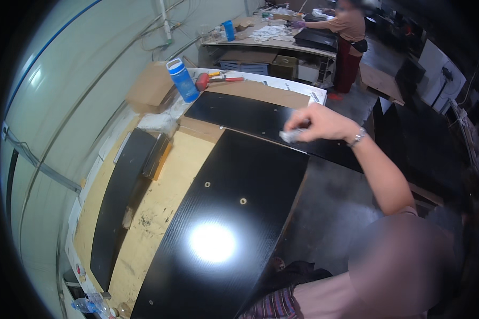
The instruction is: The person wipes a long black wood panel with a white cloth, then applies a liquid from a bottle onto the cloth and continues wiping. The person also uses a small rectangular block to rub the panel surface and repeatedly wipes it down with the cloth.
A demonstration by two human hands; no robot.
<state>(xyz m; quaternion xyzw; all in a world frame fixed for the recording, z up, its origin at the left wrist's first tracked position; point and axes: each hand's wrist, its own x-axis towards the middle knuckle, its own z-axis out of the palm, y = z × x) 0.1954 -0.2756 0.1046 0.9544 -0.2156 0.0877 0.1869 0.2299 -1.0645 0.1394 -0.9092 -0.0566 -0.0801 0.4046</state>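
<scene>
My right hand (pixel 320 126), with a bracelet or watch at the wrist, is pinched shut on a small wad of whitish cloth (pixel 290 136). It hovers over or touches a black board (pixel 229 110) lying across the far end of the table; I cannot tell which. Closer to me lies a large glossy black board (pixel 250 170) with several small holes and pale rings in its face. A bright lamp reflection covers part of it. My left hand is out of sight. A blurred patch and my clothing fill the lower right.
A narrow black piece (pixel 120 196) lies along the left side beside a block (pixel 155 157). Farther back are a blue bottle (pixel 183 82), a red mallet (pixel 203 81) and a brown paper bag (pixel 150 89). A co-worker (pixel 351 42) stands at another table (pixel 218 50).
</scene>
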